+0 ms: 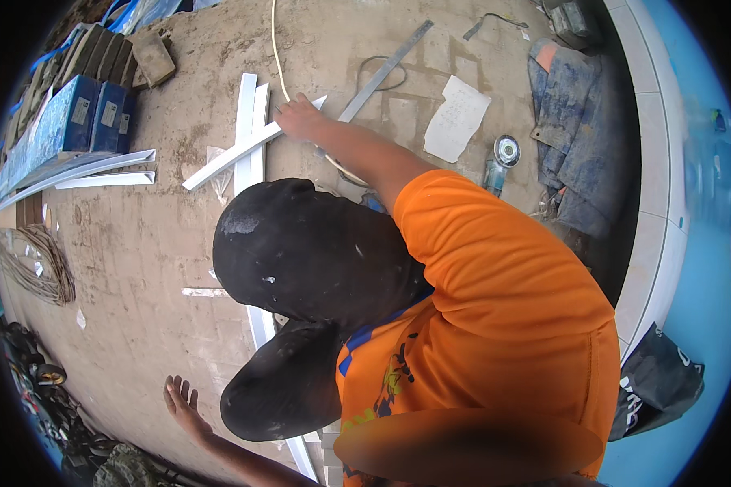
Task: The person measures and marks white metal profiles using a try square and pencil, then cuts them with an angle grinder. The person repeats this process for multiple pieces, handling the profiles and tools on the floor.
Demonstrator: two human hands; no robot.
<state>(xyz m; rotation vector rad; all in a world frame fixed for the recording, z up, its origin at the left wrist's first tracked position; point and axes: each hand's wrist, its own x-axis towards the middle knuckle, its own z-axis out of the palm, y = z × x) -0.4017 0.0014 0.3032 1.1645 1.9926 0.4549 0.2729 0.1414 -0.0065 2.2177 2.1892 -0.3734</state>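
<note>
While your left hand hangs in the lower left of the head view, well apart from the strips, your right hand reaches to the upper middle, over a short white strip. Your right fingers are bent around that strip close to its upper end, a pointed tip of it showing just past your hand; the underside of the grip is hidden from you. Your left fingers are loosely extended, a little apart, and hold nothing.

The short strip lies slantwise across two longer white strips, which run side by side on the dusty floor. Beyond your right hand a flat grey bar lies at an angle, with a pale cord running down near your fingers. To the right of the bar you have a torn white sheet, then a small angle grinder with its disc facing up, and beside that a crumpled blue-grey cloth.

Over on your far left of the view, blue boxes stand near more white strips, and a coil of wire lies below them.
</note>
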